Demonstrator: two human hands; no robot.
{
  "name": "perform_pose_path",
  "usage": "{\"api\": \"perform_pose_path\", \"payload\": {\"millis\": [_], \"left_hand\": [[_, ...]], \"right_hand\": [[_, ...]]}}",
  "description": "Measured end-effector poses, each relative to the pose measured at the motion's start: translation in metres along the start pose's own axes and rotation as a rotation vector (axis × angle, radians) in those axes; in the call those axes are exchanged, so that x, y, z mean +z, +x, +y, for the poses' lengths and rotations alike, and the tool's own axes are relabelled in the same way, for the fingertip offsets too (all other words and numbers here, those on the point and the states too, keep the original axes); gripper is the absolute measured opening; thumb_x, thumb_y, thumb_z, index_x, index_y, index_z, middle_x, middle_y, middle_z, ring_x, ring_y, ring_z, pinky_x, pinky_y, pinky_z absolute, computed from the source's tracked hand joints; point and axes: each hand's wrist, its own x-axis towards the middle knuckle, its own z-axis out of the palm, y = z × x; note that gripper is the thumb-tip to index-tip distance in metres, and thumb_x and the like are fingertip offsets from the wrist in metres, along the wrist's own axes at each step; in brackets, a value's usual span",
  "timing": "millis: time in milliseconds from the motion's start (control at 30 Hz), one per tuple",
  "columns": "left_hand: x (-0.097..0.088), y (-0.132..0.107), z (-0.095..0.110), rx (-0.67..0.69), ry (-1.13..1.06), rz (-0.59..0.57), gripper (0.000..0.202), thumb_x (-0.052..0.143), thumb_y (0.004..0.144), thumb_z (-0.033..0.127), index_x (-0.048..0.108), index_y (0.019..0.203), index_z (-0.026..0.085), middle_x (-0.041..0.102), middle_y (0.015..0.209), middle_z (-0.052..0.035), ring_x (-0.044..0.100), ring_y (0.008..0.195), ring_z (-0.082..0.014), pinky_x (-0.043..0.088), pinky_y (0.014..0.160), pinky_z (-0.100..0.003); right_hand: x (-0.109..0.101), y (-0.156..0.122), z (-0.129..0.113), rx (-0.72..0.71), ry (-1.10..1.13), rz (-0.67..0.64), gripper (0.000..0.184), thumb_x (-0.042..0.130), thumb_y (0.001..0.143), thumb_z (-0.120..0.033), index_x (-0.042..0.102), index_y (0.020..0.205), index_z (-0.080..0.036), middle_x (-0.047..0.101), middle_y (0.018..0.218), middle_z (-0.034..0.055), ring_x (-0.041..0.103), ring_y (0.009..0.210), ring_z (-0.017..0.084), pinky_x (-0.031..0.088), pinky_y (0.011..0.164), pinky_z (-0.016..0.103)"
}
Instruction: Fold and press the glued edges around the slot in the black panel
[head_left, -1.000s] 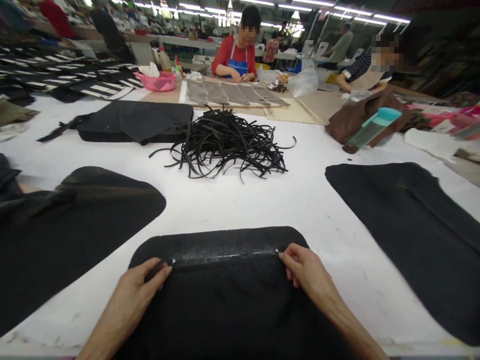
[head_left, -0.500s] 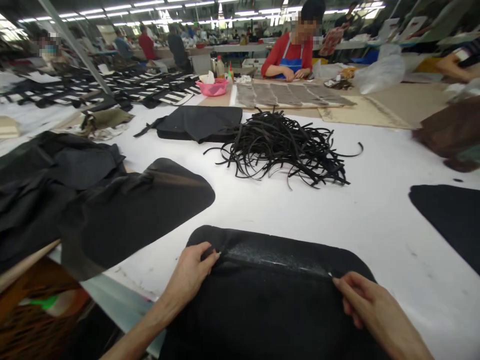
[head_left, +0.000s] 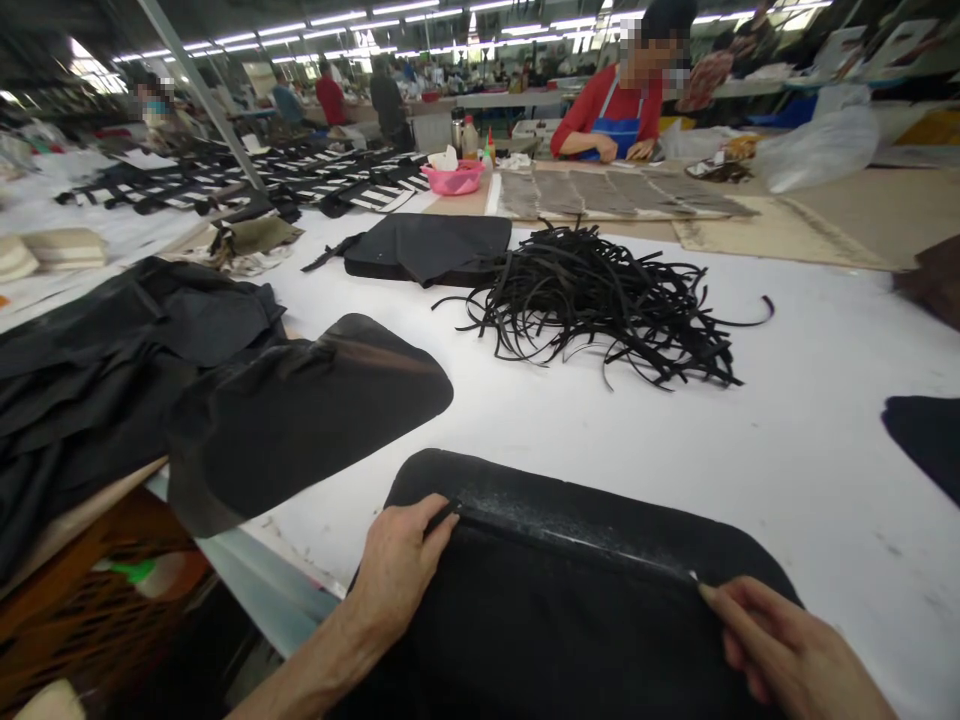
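Note:
A black fabric panel (head_left: 570, 640) with rounded corners lies in front of me, with a whitish, shiny band near its far edge. Along that band runs a narrow black strip (head_left: 525, 532). My left hand (head_left: 401, 565) is closed in a pinch at the strip's left end, a dark bit of it showing between thumb and forefinger. At the right end, the thumb and forefinger of my right hand (head_left: 795, 640) are pinched together, a small white spot at their tips. Its other fingers are curled.
Beyond the panel lies a tangled heap of black strips (head_left: 600, 300), beside a stack of black pieces (head_left: 450, 245). More black fabric (head_left: 300, 420) lies to the left, above an orange crate (head_left: 97, 590). A pink basket (head_left: 454, 180) and a co-worker in red (head_left: 592, 120) are farther back.
The view has swung slightly left, so things on the table appear farther right. Both hands keep their pinches at the two ends of the band.

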Motion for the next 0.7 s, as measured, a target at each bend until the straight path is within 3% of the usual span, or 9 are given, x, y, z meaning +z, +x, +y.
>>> {"api": "perform_pose_path", "payload": {"millis": [633,700], "left_hand": [[0.002,0.015,0.0,-0.047,0.116,-0.067,0.019,0.048,0.081,0.023,0.046,0.063,0.02,0.044,0.054,0.0048,0.045,0.055,-0.0123,0.026,0.055,-0.024],[0.002,0.017,0.0,-0.058,0.13,-0.067,0.018,0.048,0.081,0.024,0.047,0.063,0.02,0.045,0.055,0.0045,0.046,0.056,-0.0128,0.027,0.055,-0.024]], "right_hand": [[-0.001,-0.003,-0.007,0.019,-0.02,0.005,0.046,0.037,0.078,-0.064,0.05,0.061,-0.023,0.056,0.055,-0.0001,0.052,0.049,0.015,0.041,0.05,0.026],[0.0,-0.003,-0.006,-0.025,-0.038,0.075,0.044,0.039,0.078,-0.063,0.05,0.061,-0.023,0.056,0.053,-0.0007,0.052,0.046,0.014,0.041,0.047,0.025]]}}
